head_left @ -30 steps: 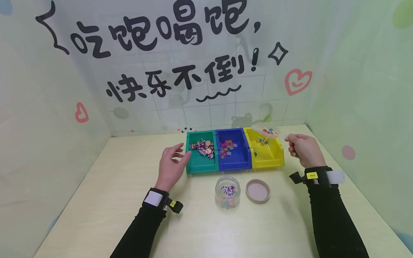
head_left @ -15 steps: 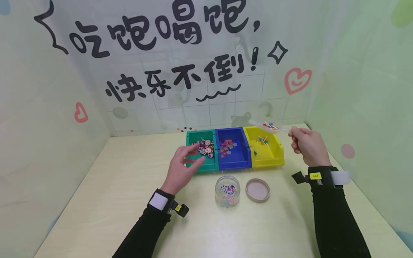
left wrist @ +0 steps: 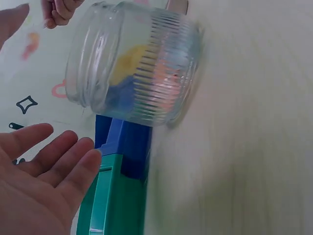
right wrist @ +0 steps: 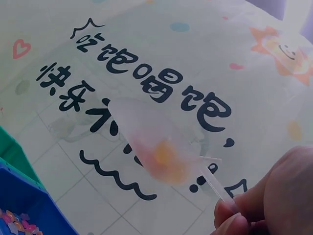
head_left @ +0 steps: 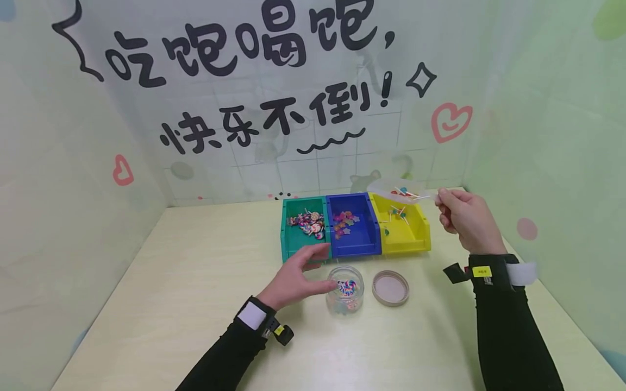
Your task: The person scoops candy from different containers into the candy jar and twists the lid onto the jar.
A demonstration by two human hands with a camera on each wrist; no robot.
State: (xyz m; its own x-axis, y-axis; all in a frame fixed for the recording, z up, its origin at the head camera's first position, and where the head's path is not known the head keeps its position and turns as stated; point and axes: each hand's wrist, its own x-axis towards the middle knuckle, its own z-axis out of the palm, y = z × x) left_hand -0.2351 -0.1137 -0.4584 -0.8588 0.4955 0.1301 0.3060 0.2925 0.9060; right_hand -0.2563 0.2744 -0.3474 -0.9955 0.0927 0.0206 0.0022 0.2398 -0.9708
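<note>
My right hand (head_left: 470, 220) pinches the thin handle of a translucent plastic scoop (head_left: 383, 188), held above the yellow bin (head_left: 415, 231). Several small lollipop-shaped pieces with white sticks lie in the scoop's bowl. In the right wrist view, the scoop (right wrist: 146, 142) shows its pale underside, with an orange tint through it. My left hand (head_left: 295, 279) is beside an uncapped clear jar (head_left: 344, 304), thumb at its rim in the head view and fingers spread. The left wrist view shows the ribbed jar (left wrist: 142, 68) beyond my left hand's (left wrist: 44, 181) extended fingers. Striped pieces lie inside the jar.
A round lid (head_left: 390, 288) lies right of the jar. Behind them stand a green bin (head_left: 305, 253) with swirl lollipop pieces, a blue bin (head_left: 359, 251) with star-shaped pieces, and the yellow bin with a few stick pieces. A printed cloth (head_left: 293, 125) hangs behind the table.
My left hand has moved from the green bin right and toward me, to the jar. My right hand has lifted the scoop slightly above the yellow bin.
</note>
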